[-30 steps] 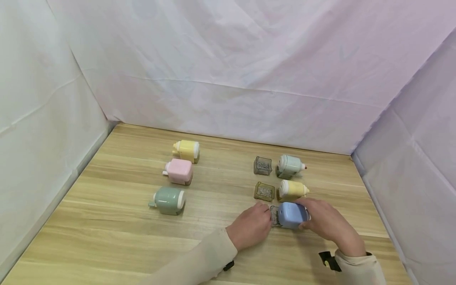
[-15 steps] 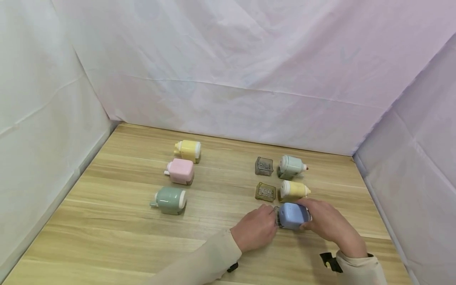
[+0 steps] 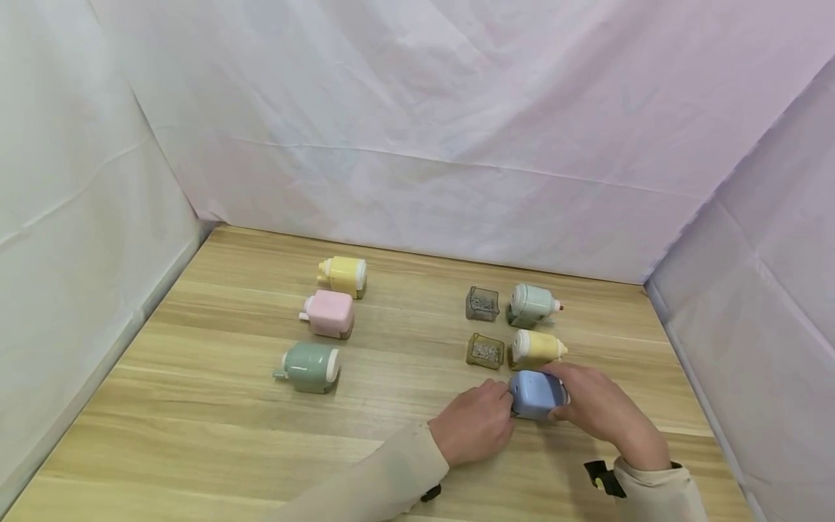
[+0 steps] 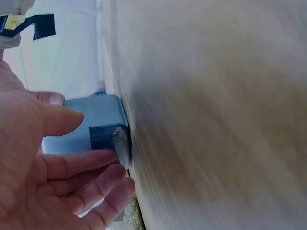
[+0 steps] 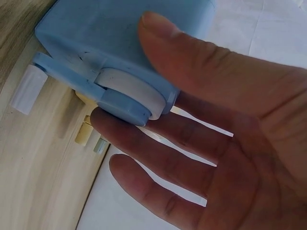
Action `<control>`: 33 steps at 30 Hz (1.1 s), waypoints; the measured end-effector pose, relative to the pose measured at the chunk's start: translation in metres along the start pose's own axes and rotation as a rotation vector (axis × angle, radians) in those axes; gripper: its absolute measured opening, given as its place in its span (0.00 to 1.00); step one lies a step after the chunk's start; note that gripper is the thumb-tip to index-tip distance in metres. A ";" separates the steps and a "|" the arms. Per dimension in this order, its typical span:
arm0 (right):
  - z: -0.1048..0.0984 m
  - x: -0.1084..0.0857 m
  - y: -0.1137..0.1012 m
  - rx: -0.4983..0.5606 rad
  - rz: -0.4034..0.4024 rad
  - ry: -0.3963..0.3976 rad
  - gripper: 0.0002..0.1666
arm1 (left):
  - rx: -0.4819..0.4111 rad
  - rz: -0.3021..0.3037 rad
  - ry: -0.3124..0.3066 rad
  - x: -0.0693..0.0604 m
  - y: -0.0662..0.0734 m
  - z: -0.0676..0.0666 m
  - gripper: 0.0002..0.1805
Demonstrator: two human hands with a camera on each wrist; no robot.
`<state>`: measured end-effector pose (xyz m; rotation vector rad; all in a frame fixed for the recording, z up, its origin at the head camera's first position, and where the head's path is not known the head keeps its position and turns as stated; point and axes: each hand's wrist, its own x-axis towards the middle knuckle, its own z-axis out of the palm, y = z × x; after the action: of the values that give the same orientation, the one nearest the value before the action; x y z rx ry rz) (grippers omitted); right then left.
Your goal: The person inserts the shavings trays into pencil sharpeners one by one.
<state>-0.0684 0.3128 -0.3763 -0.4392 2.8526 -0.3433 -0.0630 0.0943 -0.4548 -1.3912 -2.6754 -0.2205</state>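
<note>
In the head view a blue pencil sharpener (image 3: 538, 395) lies on the table at the right. My right hand (image 3: 603, 409) holds its crank end, the thumb on one side and fingers on the other. The crank (image 5: 67, 76) and its white knob show close up in the right wrist view. At the opposite end, my left hand (image 3: 476, 424) touches the clear shavings drawer (image 4: 121, 146) with loosely bent fingers. That drawer sits mostly inside the sharpener body, grey shavings visible through it. My left thumb lies apart from the fingers, beside the body.
Beyond the blue sharpener stand a yellow sharpener (image 3: 536, 349) and a pale green sharpener (image 3: 531, 304). Two drawers of shavings, an amber drawer (image 3: 485, 351) and a grey drawer (image 3: 483, 304), lie beside them. At left are yellow (image 3: 346, 274), pink (image 3: 329, 313) and green (image 3: 309, 366) sharpeners.
My left hand has moved right, and the clear drawer has slid into the blue sharpener. The right hand has kept its hold in the same place.
</note>
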 end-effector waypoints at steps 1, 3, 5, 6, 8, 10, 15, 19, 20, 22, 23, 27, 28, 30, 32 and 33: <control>0.000 0.000 0.000 -0.001 0.000 -0.001 0.40 | -0.011 -0.004 -0.011 0.000 0.001 0.000 0.15; -0.001 0.000 0.000 -0.002 0.000 -0.003 0.39 | -0.032 -0.013 -0.033 0.000 0.001 -0.001 0.16; -0.001 0.000 0.000 -0.002 0.003 -0.008 0.40 | -0.047 -0.019 -0.045 0.001 0.001 -0.001 0.16; -0.002 0.000 0.000 0.000 0.004 -0.010 0.40 | -0.056 -0.022 -0.047 0.001 0.001 -0.001 0.16; -0.002 0.000 0.001 0.004 0.003 -0.013 0.40 | -0.075 -0.029 -0.041 0.000 -0.001 -0.002 0.15; -0.003 0.001 0.001 0.006 0.001 -0.015 0.40 | -0.086 -0.033 -0.031 0.000 -0.003 -0.002 0.14; -0.001 0.001 0.003 0.009 -0.019 -0.015 0.39 | -0.081 -0.029 -0.009 -0.002 -0.008 -0.003 0.12; -0.001 0.001 0.005 0.031 -0.028 -0.032 0.40 | -0.051 -0.033 -0.005 -0.002 -0.013 -0.006 0.13; -0.001 0.001 0.004 0.040 -0.028 -0.041 0.40 | -0.048 -0.037 -0.003 -0.003 -0.015 -0.007 0.12; -0.003 0.001 0.004 0.057 -0.023 -0.061 0.42 | -0.040 -0.043 0.003 -0.002 -0.018 -0.010 0.13; -0.005 0.000 0.004 0.065 -0.016 -0.071 0.42 | -0.041 -0.048 0.008 -0.002 -0.020 -0.011 0.13; -0.017 -0.003 0.004 0.067 0.029 -0.108 0.44 | -0.057 -0.072 0.012 0.001 -0.029 -0.017 0.13; -0.021 -0.004 0.004 0.063 0.044 -0.111 0.44 | -0.061 -0.081 0.010 0.001 -0.031 -0.018 0.13; -0.029 -0.005 0.004 0.052 0.060 -0.108 0.43 | -0.060 -0.090 0.010 0.002 -0.035 -0.022 0.12; -0.036 -0.006 0.004 0.036 0.058 -0.084 0.41 | -0.061 -0.097 0.018 0.003 -0.040 -0.024 0.12; -0.038 -0.006 0.004 0.029 0.054 -0.064 0.39 | -0.063 -0.103 0.023 0.004 -0.042 -0.026 0.12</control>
<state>-0.0738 0.3255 -0.3402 -0.3597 2.7879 -0.3531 -0.0985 0.0687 -0.4322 -1.2606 -2.7458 -0.3308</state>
